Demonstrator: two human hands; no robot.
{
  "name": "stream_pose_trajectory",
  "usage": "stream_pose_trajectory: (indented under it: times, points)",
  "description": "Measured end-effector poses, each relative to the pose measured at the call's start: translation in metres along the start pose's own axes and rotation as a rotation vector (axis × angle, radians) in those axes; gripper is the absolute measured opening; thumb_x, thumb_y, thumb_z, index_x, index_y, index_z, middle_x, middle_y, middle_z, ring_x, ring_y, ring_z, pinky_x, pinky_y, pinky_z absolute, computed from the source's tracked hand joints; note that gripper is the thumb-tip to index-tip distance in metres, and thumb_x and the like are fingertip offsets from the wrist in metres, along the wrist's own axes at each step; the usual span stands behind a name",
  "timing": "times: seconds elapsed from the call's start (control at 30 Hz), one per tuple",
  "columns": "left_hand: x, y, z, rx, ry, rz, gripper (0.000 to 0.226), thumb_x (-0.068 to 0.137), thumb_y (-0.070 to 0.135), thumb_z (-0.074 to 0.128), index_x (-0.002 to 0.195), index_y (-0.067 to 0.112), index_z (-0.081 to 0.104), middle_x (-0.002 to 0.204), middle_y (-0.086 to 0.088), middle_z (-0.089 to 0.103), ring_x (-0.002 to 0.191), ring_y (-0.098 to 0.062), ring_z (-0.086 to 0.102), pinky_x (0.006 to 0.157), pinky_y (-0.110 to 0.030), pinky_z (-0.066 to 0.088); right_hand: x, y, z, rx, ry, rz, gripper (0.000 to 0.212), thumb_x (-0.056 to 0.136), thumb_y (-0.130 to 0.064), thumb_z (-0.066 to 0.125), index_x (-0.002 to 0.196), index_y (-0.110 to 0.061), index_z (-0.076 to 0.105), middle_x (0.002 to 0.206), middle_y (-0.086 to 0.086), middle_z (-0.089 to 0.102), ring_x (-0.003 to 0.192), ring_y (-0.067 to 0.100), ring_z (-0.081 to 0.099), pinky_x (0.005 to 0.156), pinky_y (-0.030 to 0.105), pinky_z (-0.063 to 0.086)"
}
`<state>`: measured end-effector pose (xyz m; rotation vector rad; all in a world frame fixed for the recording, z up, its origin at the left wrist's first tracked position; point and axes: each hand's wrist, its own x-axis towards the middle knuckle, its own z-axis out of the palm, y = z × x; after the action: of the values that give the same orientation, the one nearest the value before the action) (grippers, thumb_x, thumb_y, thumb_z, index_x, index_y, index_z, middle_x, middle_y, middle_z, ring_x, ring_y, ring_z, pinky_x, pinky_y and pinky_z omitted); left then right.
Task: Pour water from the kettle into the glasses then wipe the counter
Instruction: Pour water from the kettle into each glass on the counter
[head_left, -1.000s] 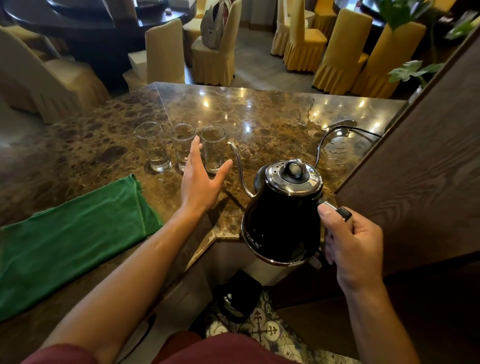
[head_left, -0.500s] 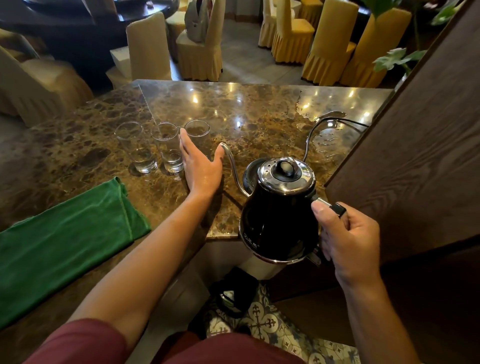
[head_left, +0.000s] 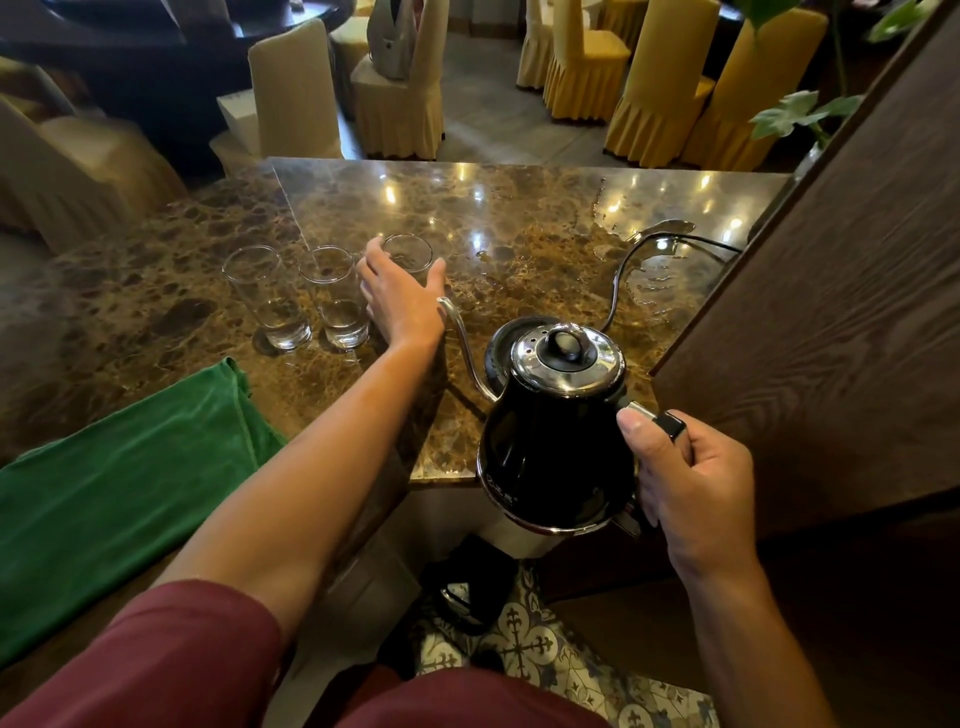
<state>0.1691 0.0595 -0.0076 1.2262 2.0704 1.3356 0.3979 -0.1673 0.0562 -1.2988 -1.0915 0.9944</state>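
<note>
Your right hand (head_left: 693, 480) is wrapped tight on the glossy black gooseneck kettle (head_left: 553, 441); your left hand (head_left: 402, 299), fingers curled, cups the clear glass (head_left: 408, 254) beyond its spout, on polished marble counter (head_left: 519, 218).

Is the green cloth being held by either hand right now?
No. The green cloth lies untouched; the right hand grips the kettle, the left hand the rightmost glass.

Three glasses (head_left: 332, 296) stand in a row mid-counter (head_left: 519, 234), my left hand (head_left: 402, 296) around the rightmost. The cloth (head_left: 119, 493) lies at the near left edge; my right hand (head_left: 691, 483) holds the kettle (head_left: 556, 447) over the near edge.
</note>
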Motion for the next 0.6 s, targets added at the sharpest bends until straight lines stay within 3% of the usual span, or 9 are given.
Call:
stream_pose_trajectory:
  times: [0.13,0.23,0.27,0.37,0.43,0.5,0.6]
  points:
    - [-0.001,-0.005,-0.001,-0.055,-0.041,0.057,0.072,0.092,0.036,0.074,0.147,0.009,0.036,0.143,-0.010,0.045,0.127,-0.018,0.045,0.106,-0.025,0.035,0.002,0.000,-0.001,-0.017,0.001,-0.009,0.058,0.087,-0.037,0.072,0.062,0.004,0.038,0.050,0.003,0.038,0.042,0.012,0.032,0.041,0.023,0.033]
    - [-0.006,-0.006,-0.013,-0.085,-0.068,0.122,0.068,0.091,0.042,0.073,0.141,0.009,0.041,0.128,-0.004,0.053,0.111,-0.011,0.048,0.087,-0.002,0.033,0.004,0.001,-0.003,-0.012,-0.001,-0.018,0.062,0.086,-0.037,0.072,0.064,0.010,0.038,0.050,0.006,0.037,0.042,0.013,0.032,0.041,0.023,0.033]
    - [-0.009,-0.006,-0.019,-0.090,-0.077,0.167,0.066,0.090,0.046,0.073,0.138,0.011,0.044,0.123,-0.003,0.056,0.107,-0.011,0.052,0.084,-0.001,0.035,0.004,0.001,-0.003,-0.011,0.001,-0.017,0.062,0.086,-0.037,0.072,0.064,0.011,0.038,0.051,0.006,0.037,0.042,0.013,0.031,0.041,0.023,0.033]
    - [-0.017,-0.011,-0.038,-0.094,-0.109,0.308,0.063,0.084,0.052,0.078,0.127,0.014,0.052,0.114,0.000,0.062,0.097,-0.008,0.062,0.085,-0.010,0.048,0.006,0.001,-0.006,-0.010,-0.007,-0.019,0.061,0.088,-0.034,0.071,0.063,0.010,0.038,0.051,0.009,0.036,0.042,0.016,0.031,0.041,0.023,0.033]
    - [-0.022,-0.017,-0.054,-0.085,-0.131,0.316,0.062,0.082,0.047,0.081,0.126,0.013,0.054,0.112,0.002,0.063,0.090,-0.001,0.062,0.080,-0.005,0.047,0.005,0.000,-0.008,-0.008,-0.027,-0.026,0.059,0.088,-0.032,0.071,0.062,0.010,0.039,0.051,0.011,0.036,0.042,0.018,0.032,0.042,0.022,0.034]
    - [-0.026,-0.025,-0.068,-0.056,-0.139,0.312,0.065,0.081,0.044,0.082,0.129,0.011,0.054,0.113,0.003,0.063,0.092,-0.004,0.064,0.081,-0.007,0.047,0.005,0.000,-0.008,0.000,-0.038,-0.027,0.058,0.088,-0.031,0.071,0.062,0.011,0.040,0.050,0.016,0.035,0.042,0.018,0.033,0.042,0.020,0.036]
    - [-0.029,-0.040,-0.084,-0.042,-0.148,0.305,0.071,0.078,0.045,0.084,0.133,0.012,0.053,0.116,0.001,0.066,0.100,-0.013,0.067,0.089,-0.026,0.056,0.004,-0.004,-0.006,0.002,-0.053,-0.028,0.060,0.087,-0.033,0.070,0.064,0.013,0.041,0.055,0.031,0.031,0.045,0.026,0.031,0.041,0.022,0.035]
